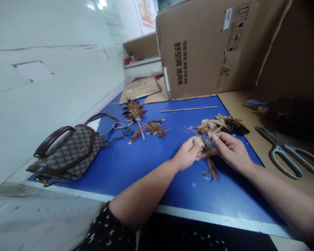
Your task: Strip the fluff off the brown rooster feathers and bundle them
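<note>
My left hand (187,154) is closed around the pale butt end of some brown feathers (211,169), whose tips hang down below my hands. Close beside it, my right hand (231,150) pinches with thumb and forefinger at a pale, thin bit near the feathers; what exactly it holds is too small to make out. Just beyond my fingers lies a pile of loose feathers (222,124), cream, brown and black. Farther left, a feather bundle on a pale stick (134,111) rests on the blue table (146,167), with a smaller clump of feathers (156,128) beside it.
A patterned handbag (73,151) sits at left, near dark cloth strips (120,135). A thin rod (188,109) lies toward the back, before a large cardboard box (199,52). Scissors (288,153) and a dark feather heap (295,116) lie on cardboard at right.
</note>
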`<state>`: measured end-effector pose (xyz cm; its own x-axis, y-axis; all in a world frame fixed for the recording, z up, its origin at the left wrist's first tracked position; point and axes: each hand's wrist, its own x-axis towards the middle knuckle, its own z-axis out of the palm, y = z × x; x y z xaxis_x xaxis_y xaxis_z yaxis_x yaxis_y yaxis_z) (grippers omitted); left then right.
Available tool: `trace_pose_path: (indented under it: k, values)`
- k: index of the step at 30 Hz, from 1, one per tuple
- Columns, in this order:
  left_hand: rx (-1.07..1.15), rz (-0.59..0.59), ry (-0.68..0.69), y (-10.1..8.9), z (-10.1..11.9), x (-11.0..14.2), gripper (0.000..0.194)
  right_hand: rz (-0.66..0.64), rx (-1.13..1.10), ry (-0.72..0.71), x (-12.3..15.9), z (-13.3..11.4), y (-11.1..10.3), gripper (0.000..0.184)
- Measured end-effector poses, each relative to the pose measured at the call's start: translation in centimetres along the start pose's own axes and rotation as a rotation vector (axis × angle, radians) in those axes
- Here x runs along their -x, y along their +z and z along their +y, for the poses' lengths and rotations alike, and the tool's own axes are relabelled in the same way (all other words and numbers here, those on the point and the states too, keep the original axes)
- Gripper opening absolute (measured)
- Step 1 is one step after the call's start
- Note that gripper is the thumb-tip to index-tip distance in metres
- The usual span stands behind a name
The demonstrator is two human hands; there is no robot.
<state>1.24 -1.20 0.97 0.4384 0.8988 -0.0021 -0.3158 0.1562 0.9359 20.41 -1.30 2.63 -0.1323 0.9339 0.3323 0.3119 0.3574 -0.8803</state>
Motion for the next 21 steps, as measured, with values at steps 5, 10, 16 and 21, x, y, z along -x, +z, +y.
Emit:
trace_pose_path:
  k: [5,10,16,21]
  values:
    - [0.041,0.023,-0.029,0.2,0.4,0.1,0.052,-0.001,0.105,-0.141,0.1,0.1,0.5,0.029]
    - [0.086,0.021,-0.035,0.1,0.6,0.2,0.057,-0.008,0.273,-0.331,0.2,1.7,0.3,0.032]
    - [0.11,0.008,-0.063,-0.1,0.4,0.1,0.054,-0.129,0.823,-0.544,0.2,2.6,-0.5,0.043]
    - [0.09,0.039,-0.058,-0.1,0.4,0.1,0.057,-0.149,0.953,-0.627,0.3,2.1,-0.4,0.05]
